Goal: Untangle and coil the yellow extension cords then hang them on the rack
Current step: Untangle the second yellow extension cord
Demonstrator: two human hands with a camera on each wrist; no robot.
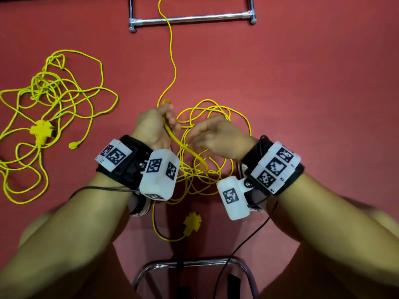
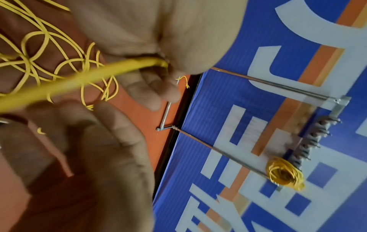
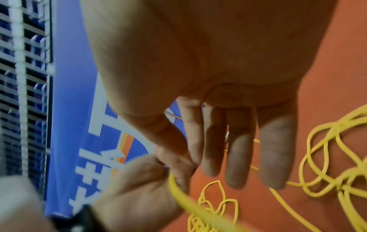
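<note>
My left hand (image 1: 166,117) grips a few loops of a yellow extension cord (image 1: 183,145), raised above the red floor; in the left wrist view my left hand (image 2: 164,67) pinches the cord (image 2: 79,78) between thumb and fingers. Just to the right, my right hand (image 1: 194,134) holds nothing, and its fingers (image 3: 240,157) are straight. The rest of this cord lies in a loose pile (image 1: 207,178) under my wrists, with its yellow socket block (image 1: 192,223) near my legs. One strand (image 1: 171,50) runs to the rack's base (image 1: 192,18). A second, tangled cord (image 1: 54,93) lies at the left.
The metal rack (image 2: 228,157) stands against a blue banner, and one coiled yellow cord (image 2: 284,172) hangs on its hooks. The tangled cord's socket block (image 1: 42,130) and plug (image 1: 74,145) lie at left. A chrome chair frame (image 1: 190,264) sits between my legs.
</note>
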